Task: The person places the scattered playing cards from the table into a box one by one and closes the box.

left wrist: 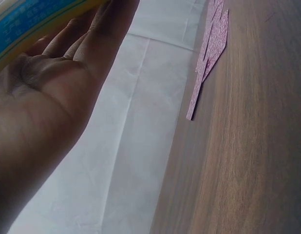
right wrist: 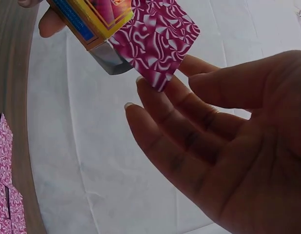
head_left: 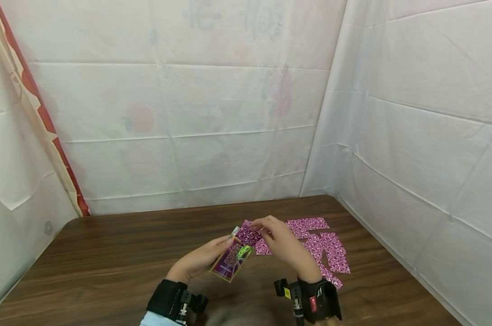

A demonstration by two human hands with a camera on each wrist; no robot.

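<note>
White fabric sheets (head_left: 229, 172) with creased folds hang behind and beside a dark brown wood-grain table (head_left: 119, 253). On the table's right part lie flat magenta-and-white patterned cards (head_left: 335, 253), some overlapping, partly hidden by the person's right arm. The left hand (head_left: 201, 260) has its thumb and fingers closed about a slim purple cardboard box with yellow edging (head_left: 229, 261), held tilted above the table near its middle; a bright green patch shows on the box's face. The right hand (head_left: 280, 240) is at the far end of the box, its fingers loosely bent and spaced apart, fingertips against a magenta swirl-patterned card (right wrist: 158, 36) jutting from that end; whether it pinches the card, one cannot tell. Black straps (head_left: 168, 299) circle both wrists. Beside the card is a small silvery-grey flap (right wrist: 111, 58) at the box's end.
</note>
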